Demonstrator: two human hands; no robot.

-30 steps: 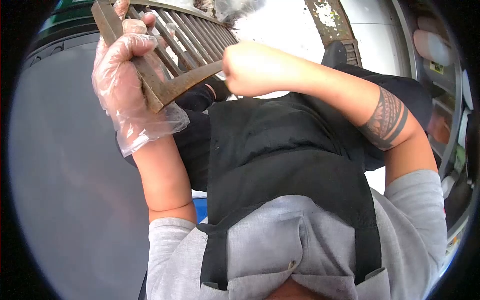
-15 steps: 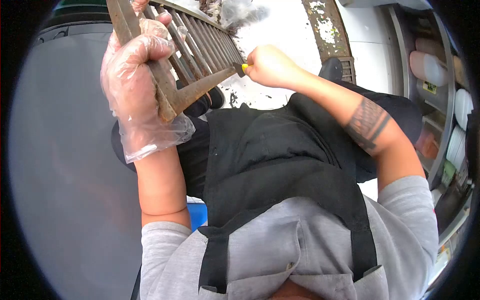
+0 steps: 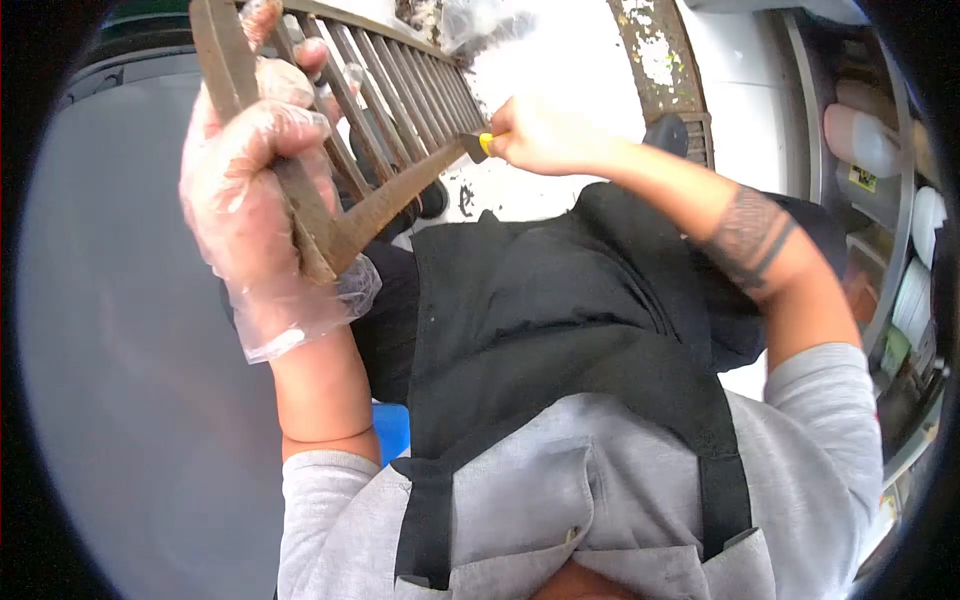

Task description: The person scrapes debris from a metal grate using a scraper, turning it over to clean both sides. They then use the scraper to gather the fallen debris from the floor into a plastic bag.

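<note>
A rusty metal grate [image 3: 400,190] with parallel bars is held up at the upper left, tilted. My left hand [image 3: 260,170], in a clear plastic glove, is wrapped round its end bar. My bare right hand [image 3: 535,137] is closed on the yellow handle of a scraper [image 3: 473,146]. The scraper's dark blade touches the long side edge of the grate, toward its far end. The tips of my right fingers are partly hidden.
A drain channel [image 3: 655,55] with pale and dark debris runs across the white floor [image 3: 575,60]. Clear plastic [image 3: 480,25] lies beyond the grate. Shelves [image 3: 865,210] with containers stand at the right, a grey surface [image 3: 140,330] at the left.
The near end of the grate and my left hand have moved slightly left and down. My right hand stays almost in place, with the forearm a little lower.
</note>
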